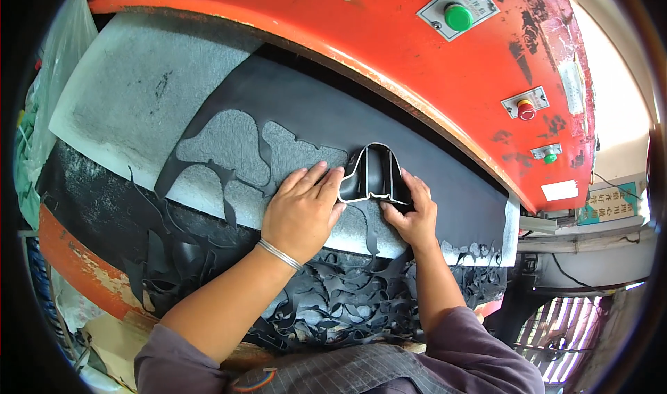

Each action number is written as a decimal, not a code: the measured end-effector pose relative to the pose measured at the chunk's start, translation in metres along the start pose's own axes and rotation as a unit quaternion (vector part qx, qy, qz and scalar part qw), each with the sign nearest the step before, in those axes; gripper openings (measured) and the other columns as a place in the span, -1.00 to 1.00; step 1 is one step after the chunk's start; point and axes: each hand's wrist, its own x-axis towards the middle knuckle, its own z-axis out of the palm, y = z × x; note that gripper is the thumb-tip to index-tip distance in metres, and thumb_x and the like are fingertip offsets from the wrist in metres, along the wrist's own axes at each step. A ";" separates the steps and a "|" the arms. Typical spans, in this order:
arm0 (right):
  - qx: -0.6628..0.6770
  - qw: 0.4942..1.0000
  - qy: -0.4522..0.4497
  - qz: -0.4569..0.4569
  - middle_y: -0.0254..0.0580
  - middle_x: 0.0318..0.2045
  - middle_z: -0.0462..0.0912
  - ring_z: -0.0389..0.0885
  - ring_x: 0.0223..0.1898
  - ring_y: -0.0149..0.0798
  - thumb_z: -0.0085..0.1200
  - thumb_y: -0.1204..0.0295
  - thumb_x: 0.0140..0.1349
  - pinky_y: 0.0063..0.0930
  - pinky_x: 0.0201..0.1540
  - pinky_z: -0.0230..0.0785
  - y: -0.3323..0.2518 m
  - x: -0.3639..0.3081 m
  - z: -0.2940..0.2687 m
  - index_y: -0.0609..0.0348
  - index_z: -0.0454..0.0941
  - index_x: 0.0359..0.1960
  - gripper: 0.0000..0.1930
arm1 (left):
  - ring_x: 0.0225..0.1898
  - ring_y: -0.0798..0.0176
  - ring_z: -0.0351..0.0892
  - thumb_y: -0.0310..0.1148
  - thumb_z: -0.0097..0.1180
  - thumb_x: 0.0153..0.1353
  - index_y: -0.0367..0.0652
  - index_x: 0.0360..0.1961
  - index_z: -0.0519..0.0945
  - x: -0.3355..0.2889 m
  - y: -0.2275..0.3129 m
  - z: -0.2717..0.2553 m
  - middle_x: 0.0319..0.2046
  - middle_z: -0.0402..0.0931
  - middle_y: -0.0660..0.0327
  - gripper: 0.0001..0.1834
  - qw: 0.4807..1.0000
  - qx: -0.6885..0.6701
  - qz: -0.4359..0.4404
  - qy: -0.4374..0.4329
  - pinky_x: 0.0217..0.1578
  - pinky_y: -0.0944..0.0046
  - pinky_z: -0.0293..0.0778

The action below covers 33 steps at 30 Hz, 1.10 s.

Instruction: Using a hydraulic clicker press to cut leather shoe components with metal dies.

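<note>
A metal cutting die (375, 173), with a rounded top outline and inner dividing walls, stands on a black leather-like sheet (445, 186). At the die's left corner is my left hand (302, 203), its index finger and thumb on either side of the edge and its other fingers lying on the sheet. My right hand (415, 213) grips the die's right end between thumb and fingers. Left of the die, cut-out openings (229, 147) in the sheet show the grey-white board (139, 81) underneath.
An orange machine beam (389, 54) spans the far side, carrying a green button (458, 17), a red knob (526, 110) and a smaller green button (550, 158). Black offcuts (333, 297) pile up along the near edge. Clear plastic sheeting (66, 61) hangs at the far left.
</note>
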 end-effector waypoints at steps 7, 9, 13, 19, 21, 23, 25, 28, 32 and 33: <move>0.026 0.999 -0.002 0.022 -0.01 0.04 0.58 0.51 0.08 0.12 0.36 0.32 -0.18 -0.11 0.25 0.24 0.003 0.005 0.008 0.21 0.47 0.08 -0.32 | 0.05 0.00 0.52 -0.26 0.27 0.05 -0.26 0.05 0.51 0.002 -0.004 0.002 -0.06 0.57 -0.09 -0.47 1.000 0.021 -0.001 0.003 0.15 0.08 0.33; 0.031 0.999 -0.005 0.024 0.00 0.04 0.58 0.52 0.07 0.12 0.36 0.31 -0.16 -0.12 0.25 0.23 0.004 0.006 0.008 0.22 0.48 0.08 -0.33 | 0.03 -0.02 0.53 -0.26 0.29 0.03 -0.23 0.04 0.53 0.003 -0.005 0.004 -0.05 0.56 -0.11 -0.47 0.999 0.031 -0.004 0.013 0.15 0.08 0.34; 0.021 0.999 0.011 -0.023 0.08 -0.05 0.59 0.56 0.01 0.01 0.37 0.37 -0.16 -0.27 0.11 0.37 0.011 0.010 0.007 0.18 0.48 0.12 -0.32 | 0.03 -0.03 0.53 -0.26 0.30 0.02 -0.22 0.04 0.53 0.005 -0.005 0.006 -0.02 0.54 -0.10 -0.46 1.000 0.028 -0.002 0.013 0.15 0.07 0.34; 0.023 1.000 0.005 -0.016 0.04 0.02 0.58 0.54 0.06 0.07 0.38 0.30 -0.17 -0.10 0.22 0.26 0.005 0.007 0.006 0.25 0.50 0.04 -0.34 | 0.09 0.08 0.50 -0.26 0.24 0.09 -0.27 0.01 0.51 0.004 -0.002 -0.001 -0.16 0.63 0.01 -0.52 0.999 0.044 -0.003 0.002 0.16 0.10 0.30; 0.029 0.999 0.011 -0.019 0.05 0.01 0.59 0.54 0.06 0.06 0.38 0.30 -0.18 -0.09 0.22 0.26 0.005 0.005 0.005 0.26 0.50 0.04 -0.34 | 0.06 0.00 0.50 -0.25 0.27 0.05 -0.24 0.03 0.52 0.004 -0.001 -0.001 -0.07 0.57 -0.05 -0.49 0.999 0.038 -0.003 -0.005 0.16 0.08 0.32; 0.022 0.999 0.015 -0.030 0.06 -0.01 0.59 0.55 0.05 0.02 0.38 0.31 -0.19 -0.09 0.21 0.26 0.005 0.005 0.001 0.27 0.50 0.03 -0.35 | 0.03 -0.08 0.50 -0.23 0.29 0.03 -0.22 0.05 0.53 0.004 0.001 -0.002 0.01 0.52 -0.11 -0.46 0.999 0.036 -0.002 -0.012 0.15 0.07 0.33; 0.032 0.998 0.019 -0.045 0.07 0.01 0.57 0.52 0.07 0.05 0.38 0.30 -0.18 -0.09 0.22 0.24 0.004 0.008 0.002 0.25 0.49 0.05 -0.33 | 0.04 -0.07 0.50 -0.23 0.29 0.03 -0.22 0.05 0.53 0.006 0.002 -0.003 0.01 0.52 -0.11 -0.46 0.999 0.042 0.005 -0.013 0.15 0.06 0.33; 0.041 0.998 0.020 -0.037 0.08 0.07 0.52 0.47 0.13 0.06 0.39 0.27 -0.14 -0.09 0.23 0.23 0.001 0.005 -0.007 0.23 0.44 0.12 -0.29 | 0.06 -0.05 0.49 -0.20 0.29 0.04 -0.23 0.07 0.52 0.006 0.003 -0.006 0.04 0.51 -0.10 -0.43 0.998 0.055 0.011 -0.017 0.15 0.06 0.32; 0.191 0.957 0.211 0.060 -0.04 0.21 0.40 0.36 0.23 -0.09 0.33 0.30 0.05 -0.24 0.29 0.15 0.016 -0.015 -0.051 0.19 0.36 0.22 -0.32 | 0.06 -0.03 0.49 -0.23 0.32 0.06 -0.25 0.09 0.49 0.007 0.006 -0.021 0.03 0.52 -0.05 -0.42 0.998 -0.051 -0.046 0.009 0.13 0.12 0.34; 0.201 0.931 0.300 0.060 -0.06 0.22 0.38 0.35 0.22 -0.16 0.24 0.35 0.15 -0.31 0.25 0.18 0.031 -0.016 -0.073 0.21 0.35 0.23 -0.40 | 0.05 -0.04 0.48 -0.24 0.29 0.08 -0.24 0.04 0.52 0.017 0.012 -0.032 0.00 0.53 -0.04 -0.48 0.998 -0.046 -0.041 0.025 0.11 0.11 0.35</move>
